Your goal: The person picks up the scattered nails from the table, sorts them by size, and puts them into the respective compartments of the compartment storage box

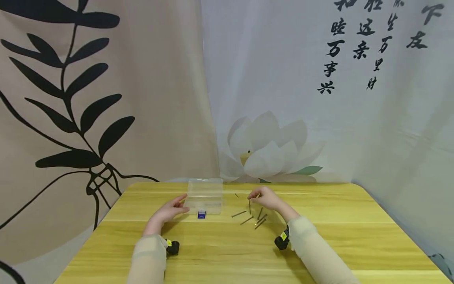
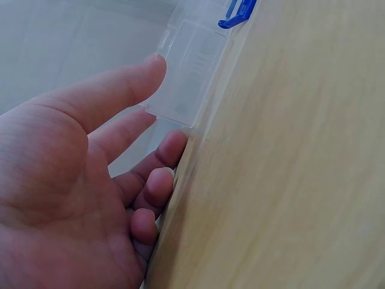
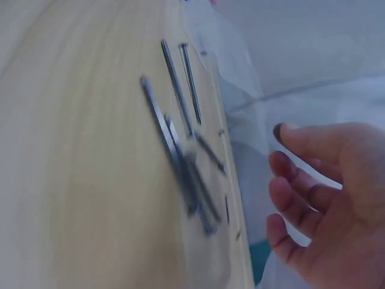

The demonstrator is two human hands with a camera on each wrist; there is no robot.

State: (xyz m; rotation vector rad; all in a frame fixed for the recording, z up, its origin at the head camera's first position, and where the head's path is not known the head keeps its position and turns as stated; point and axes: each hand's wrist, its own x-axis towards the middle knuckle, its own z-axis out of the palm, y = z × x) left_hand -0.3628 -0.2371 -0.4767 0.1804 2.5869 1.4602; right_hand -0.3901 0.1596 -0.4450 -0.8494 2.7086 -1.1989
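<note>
A clear plastic box (image 1: 203,207) with a blue latch (image 1: 201,215) stands on the table, its lid (image 1: 205,187) raised at the back. My left hand (image 1: 170,210) is at the box's left end, fingers loosely spread. In the left wrist view its thumb (image 2: 144,81) overlaps the box wall (image 2: 186,75) and the index fingertip is at the corner. To the right of the box lie several metal nails (image 1: 247,221), some crossing each other. My right hand (image 1: 267,198) hovers over their far side, fingers loosely bent, with one nail (image 3: 210,153) just below its fingertips.
A small thin dark piece (image 1: 237,195) lies beyond the nails. The wooden table (image 1: 213,252) ends at a printed cloth backdrop (image 1: 170,98). Each wrist wears a small black camera, on the left (image 1: 173,247) and on the right (image 1: 281,241).
</note>
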